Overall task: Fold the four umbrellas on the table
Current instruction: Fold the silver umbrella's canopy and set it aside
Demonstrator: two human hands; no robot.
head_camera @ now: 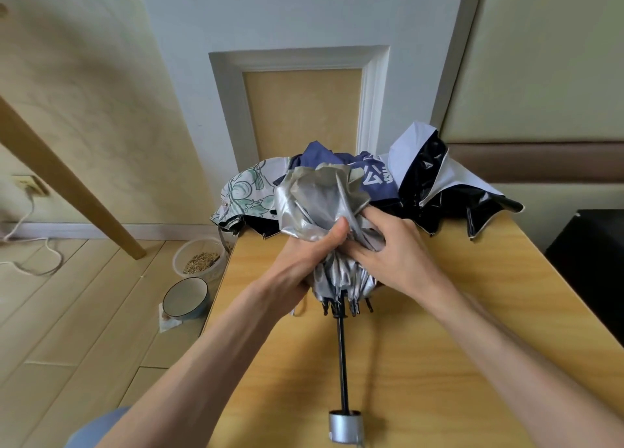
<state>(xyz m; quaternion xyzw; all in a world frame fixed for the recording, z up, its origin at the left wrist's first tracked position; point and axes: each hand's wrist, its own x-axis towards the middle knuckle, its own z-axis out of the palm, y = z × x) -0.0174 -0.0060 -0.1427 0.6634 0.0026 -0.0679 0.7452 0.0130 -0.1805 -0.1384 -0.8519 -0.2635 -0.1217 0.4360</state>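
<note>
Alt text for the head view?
Left hand and right hand hold a silver umbrella by its crumpled canopy on a wooden table, handle toward the wearer. Behind lie a floral umbrella, a navy umbrella and a black-and-white umbrella.

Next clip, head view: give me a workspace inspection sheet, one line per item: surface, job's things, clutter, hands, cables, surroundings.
Surface: yellow wooden table.
Job's things: silver umbrella, canopy bunched, shaft extended toward the person; floral umbrella, blue umbrella and black-and-white umbrella heaped unfolded at the far edge.
Clutter: bowl and clear tub of grain on the floor, left of the table.
Hands: left hand grips the silver canopy; right hand pinches its folds.
Cables: white cable from a wall socket down to the floor.
Surroundings: slanted wooden beam at left, dark object at right.
</note>
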